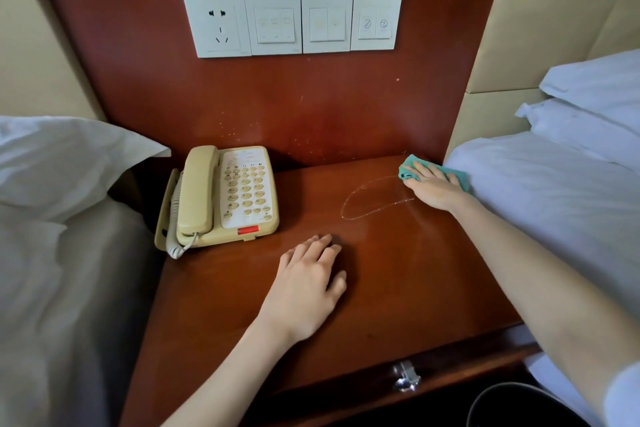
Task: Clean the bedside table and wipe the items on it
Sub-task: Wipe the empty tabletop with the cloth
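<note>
Bedside table (398, 288), beige phone (221, 198), right hand (433, 185) pressing teal cloth (408, 165)

One wide-angle view, worn on the head, looks forward and down from above the front edge of the desk (398, 288). It is close: the desk fills the middle of the frame, and the drawer handle (406, 376) on the desk's front shows near the bottom edge. Behind the desk the panel (311, 97) rises to the top edge, with the switch plates (292, 24) facing the lens. The left bed (69, 270) and right bed (554, 201) flank the desk, bent outward by the lens.
</note>
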Demonstrator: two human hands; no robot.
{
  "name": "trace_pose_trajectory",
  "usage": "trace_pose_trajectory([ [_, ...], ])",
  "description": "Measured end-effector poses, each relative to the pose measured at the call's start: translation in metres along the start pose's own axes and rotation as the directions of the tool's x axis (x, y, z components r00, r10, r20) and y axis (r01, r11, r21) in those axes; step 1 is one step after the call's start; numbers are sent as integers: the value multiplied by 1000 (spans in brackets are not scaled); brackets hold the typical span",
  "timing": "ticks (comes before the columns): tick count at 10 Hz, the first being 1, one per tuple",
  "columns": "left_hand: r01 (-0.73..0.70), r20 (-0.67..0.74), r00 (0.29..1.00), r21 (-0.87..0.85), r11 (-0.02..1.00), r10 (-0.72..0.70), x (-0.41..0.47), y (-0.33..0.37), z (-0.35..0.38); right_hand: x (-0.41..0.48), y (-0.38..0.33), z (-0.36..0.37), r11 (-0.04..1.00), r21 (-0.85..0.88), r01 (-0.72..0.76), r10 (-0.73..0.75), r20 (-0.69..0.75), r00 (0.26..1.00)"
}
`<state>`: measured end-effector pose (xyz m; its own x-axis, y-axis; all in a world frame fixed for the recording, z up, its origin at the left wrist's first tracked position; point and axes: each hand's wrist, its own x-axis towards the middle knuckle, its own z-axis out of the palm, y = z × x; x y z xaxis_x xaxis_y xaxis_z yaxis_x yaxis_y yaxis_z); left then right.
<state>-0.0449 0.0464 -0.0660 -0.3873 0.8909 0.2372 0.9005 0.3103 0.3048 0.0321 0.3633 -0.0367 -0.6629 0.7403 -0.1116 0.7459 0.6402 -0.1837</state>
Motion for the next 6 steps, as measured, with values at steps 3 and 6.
trace_pose_trajectory([
  [3, 1, 11, 1000, -2, 1000, -1, 0, 1, -2, -47, 4, 19, 984, -68, 167, -164, 47, 985],
  [6, -5, 9, 1000, 4, 1000, 5, -1, 0, -2, -42, -5, 19, 985, -61, 160, -158, 35, 987],
])
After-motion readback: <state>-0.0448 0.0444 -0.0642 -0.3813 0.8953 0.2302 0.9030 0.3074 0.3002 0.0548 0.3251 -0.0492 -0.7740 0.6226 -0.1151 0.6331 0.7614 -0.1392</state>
